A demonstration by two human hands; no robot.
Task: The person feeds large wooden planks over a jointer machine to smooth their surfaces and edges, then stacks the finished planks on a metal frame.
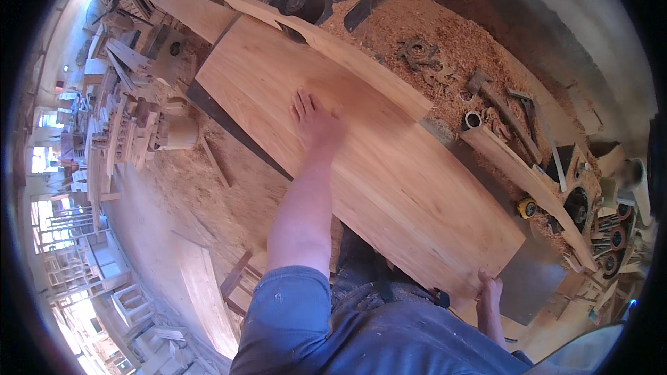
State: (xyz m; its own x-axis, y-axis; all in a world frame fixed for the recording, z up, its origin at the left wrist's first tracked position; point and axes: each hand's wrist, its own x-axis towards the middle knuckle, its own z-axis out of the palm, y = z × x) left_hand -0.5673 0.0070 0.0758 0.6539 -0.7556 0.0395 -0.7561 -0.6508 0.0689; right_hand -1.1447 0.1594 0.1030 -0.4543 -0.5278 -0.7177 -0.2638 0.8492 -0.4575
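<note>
A wide, pale-brown wooden panel [410, 187] lies slantwise across a dark metal machine table [531, 281]. My left hand [316, 118] rests palm down on the panel's upper face, fingers spread and slightly blurred. At the panel's near right end, my right hand [489, 287] grips the edge, with the thumb on top and the other fingers mostly hidden. Along the panel's far side runs a long wooden fence board [347, 62], close against its edge.
Shavings [445, 48] cover the bench beyond the fence, where a hammer [504, 107], a yellow tape measure [526, 208] and a short metal ring [472, 120] lie. Another wooden strip [531, 187] sits at the right. Stacked wood pieces [132, 132] and a leaning plank [208, 298] stand left.
</note>
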